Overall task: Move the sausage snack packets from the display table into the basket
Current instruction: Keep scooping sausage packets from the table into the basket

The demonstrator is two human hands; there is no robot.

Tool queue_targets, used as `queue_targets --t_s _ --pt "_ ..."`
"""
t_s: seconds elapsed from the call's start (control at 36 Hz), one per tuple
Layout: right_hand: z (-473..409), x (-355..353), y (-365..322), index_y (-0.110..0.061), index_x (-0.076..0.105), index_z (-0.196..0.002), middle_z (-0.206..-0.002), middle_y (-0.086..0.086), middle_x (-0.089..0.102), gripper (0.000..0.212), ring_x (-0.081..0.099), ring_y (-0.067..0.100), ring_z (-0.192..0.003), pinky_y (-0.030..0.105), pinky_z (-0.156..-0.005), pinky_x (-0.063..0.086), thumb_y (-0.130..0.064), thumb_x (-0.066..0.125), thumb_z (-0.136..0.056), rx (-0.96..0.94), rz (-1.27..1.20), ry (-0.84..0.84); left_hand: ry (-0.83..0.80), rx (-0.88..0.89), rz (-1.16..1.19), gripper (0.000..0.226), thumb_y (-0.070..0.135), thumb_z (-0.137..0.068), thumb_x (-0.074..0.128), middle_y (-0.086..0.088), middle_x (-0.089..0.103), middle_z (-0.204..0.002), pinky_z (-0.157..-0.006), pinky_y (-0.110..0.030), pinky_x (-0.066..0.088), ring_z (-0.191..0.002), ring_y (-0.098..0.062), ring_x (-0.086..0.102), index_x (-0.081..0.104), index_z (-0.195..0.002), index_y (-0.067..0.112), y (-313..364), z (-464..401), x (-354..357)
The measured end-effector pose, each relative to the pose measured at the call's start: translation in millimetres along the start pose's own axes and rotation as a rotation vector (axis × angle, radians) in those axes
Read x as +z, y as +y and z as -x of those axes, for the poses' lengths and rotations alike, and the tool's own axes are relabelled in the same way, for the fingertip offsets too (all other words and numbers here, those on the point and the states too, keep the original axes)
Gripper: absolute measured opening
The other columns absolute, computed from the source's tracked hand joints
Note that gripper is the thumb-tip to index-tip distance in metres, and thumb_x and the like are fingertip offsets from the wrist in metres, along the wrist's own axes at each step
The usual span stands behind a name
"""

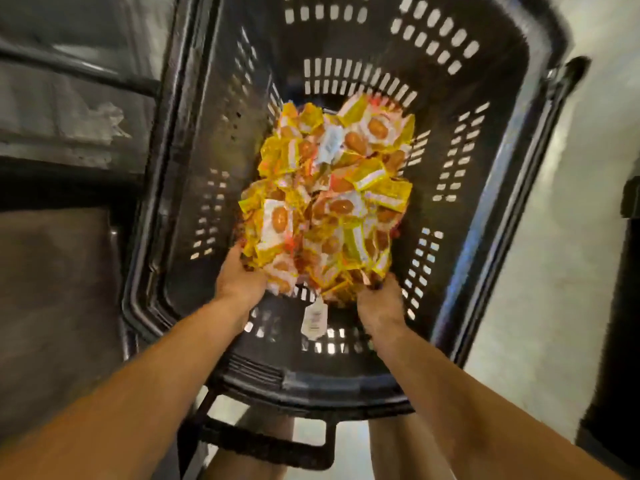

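- The fingers of both hands are hidden under the packets (325, 199), so only the backs of the hands and the wrists show.
- The left hand (239, 282) holds the near left edge of the heap; its fingers go under the packets and grasp them, as far as can be seen.
- The right hand (381, 299) holds the near right edge of the heap in the same way, with its fingers also covered.
- The packets are yellow and white, each with a brown sausage picture; they are too many and too much overlapped to count.
- It is hard to tell if the far packets lie on the basket bottom or belong to the bunch in the hands; all are inside the basket (491, 188).
- There is one basket, black, with slotted walls; its far rim is cut off by the top edge of the picture.
- Two white tags show: one (314, 318) hangs under the heap between the hands, one (330, 143) lies on the far part of the heap. Their print is too blurred to read.
- One black handle (277, 445) shows below the near rim, and it partly hides the person's legs.
- On the left, dark furniture (69, 133) is blurred and cannot be identified; on the right, a dark object (620, 306) is cut off by the edge.
- The floor (547, 271) is pale.
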State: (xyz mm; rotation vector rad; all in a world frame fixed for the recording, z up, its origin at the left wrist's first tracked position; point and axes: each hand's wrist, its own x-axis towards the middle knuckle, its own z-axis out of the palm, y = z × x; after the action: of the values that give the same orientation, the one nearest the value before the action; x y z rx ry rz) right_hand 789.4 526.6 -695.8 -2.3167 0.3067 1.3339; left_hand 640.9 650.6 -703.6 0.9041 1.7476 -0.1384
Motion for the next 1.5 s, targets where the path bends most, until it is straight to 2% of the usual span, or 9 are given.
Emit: queue_targets --t_s 0.22,0.53,0.64,0.81,0.97,1.06,1.11,1.22,1.5 --pt "26 -25 -15 -0.017 0.039 -0.152 -0.138 0.005 0.061 0.070 0.056 0.026 -0.129 0.040 -0.112 0.043 -0.013 0.073 -0.091 -0.004 0.029 -0.149 -0.021 -0.015 -0.070 0.062 0.005 -0.089 0.071 -0.006 0.064 -0.133 -0.111 -0.046 0.044 -0.124 -0.028 0.059 0.049 -0.144 0.022 13 21 -5" --pt "122 -122 -91 -0.029 0.056 -0.122 -0.120 -0.003 0.068 0.043 0.064 0.022 -0.116 0.041 -0.105 0.050 -0.010 0.075 -0.089 -0.213 0.296 -0.381 -0.155 0.127 -0.151 0.061 -0.003 -0.094 0.061 0.001 0.053 -0.141 -0.100 -0.028 0.040 -0.122 -0.014 0.050 0.046 -0.147 0.022 60 149 -70" --pt "179 -174 -132 -0.019 0.060 -0.130 -0.123 0.003 0.068 0.039 0.063 0.028 -0.114 0.035 -0.094 0.051 -0.015 0.067 -0.092 -0.328 0.495 -0.346 -0.123 0.295 -0.250 0.063 -0.002 -0.092 0.062 -0.003 0.059 -0.137 -0.109 -0.043 0.046 -0.128 -0.025 0.055 0.046 -0.148 0.025 87 225 -99" --pt "283 -234 -188 -0.016 0.054 -0.141 -0.132 0.007 0.064 0.044 0.061 0.026 -0.121 0.033 -0.101 0.048 -0.024 0.062 -0.098 -0.559 0.711 -0.404 -0.032 0.488 -0.337 0.057 0.001 -0.090 0.063 0.010 0.060 -0.121 -0.073 0.008 0.031 -0.106 -0.006 0.056 0.053 -0.142 0.022 135 355 -143" --pt "392 -279 -226 -0.009 0.041 -0.151 -0.145 0.013 0.056 0.056 0.054 0.030 -0.134 0.045 -0.112 0.041 -0.015 0.063 -0.099 -0.928 0.813 -0.520 0.064 0.631 -0.263 0.060 0.001 -0.092 0.067 -0.014 0.052 -0.146 -0.102 -0.016 0.032 -0.131 -0.023 0.051 0.044 -0.147 0.004 160 494 -189" --pt "429 -299 -219 -0.014 0.044 -0.151 -0.148 0.005 0.055 0.056 0.054 0.022 -0.134 0.026 -0.108 0.045 -0.022 0.064 -0.099 -1.080 0.777 -0.501 0.203 0.716 -0.229 0.060 0.002 -0.091 0.069 -0.012 0.049 -0.146 -0.105 -0.001 0.016 -0.135 -0.017 0.041 0.045 -0.146 0.005 143 552 -206" --pt "448 -310 -208 -0.021 0.045 -0.151 -0.151 -0.004 0.051 0.056 0.050 0.012 -0.136 0.006 -0.102 0.039 -0.027 0.065 -0.099 -1.140 0.720 -0.548 0.271 0.712 -0.218 0.062 0.008 -0.094 0.067 -0.005 0.041 -0.152 -0.113 -0.008 0.009 -0.142 -0.013 0.032 0.041 -0.150 0.010 121 581 -212" --pt "467 -327 -184 -0.031 0.043 -0.151 -0.153 -0.016 0.045 0.057 0.040 -0.003 -0.141 0.014 -0.111 0.037 -0.030 0.066 -0.099 -1.218 0.706 -0.669 0.357 0.587 -0.179 0.067 0.021 -0.097 0.065 0.004 0.028 -0.161 -0.123 -0.032 0.013 -0.150 -0.013 0.019 0.032 -0.155 0.026 52 620 -214" --pt "497 -312 -138 -0.030 0.033 -0.156 -0.156 -0.017 0.033 0.074 0.029 0.005 -0.146 0.027 -0.118 0.032 -0.052 0.059 -0.090 -1.286 1.062 -0.847 0.466 0.271 0.065 0.067 0.040 -0.095 0.064 0.010 0.021 -0.162 -0.122 -0.027 0.011 -0.154 -0.016 0.015 0.036 -0.154 0.024 -91 687 -170"
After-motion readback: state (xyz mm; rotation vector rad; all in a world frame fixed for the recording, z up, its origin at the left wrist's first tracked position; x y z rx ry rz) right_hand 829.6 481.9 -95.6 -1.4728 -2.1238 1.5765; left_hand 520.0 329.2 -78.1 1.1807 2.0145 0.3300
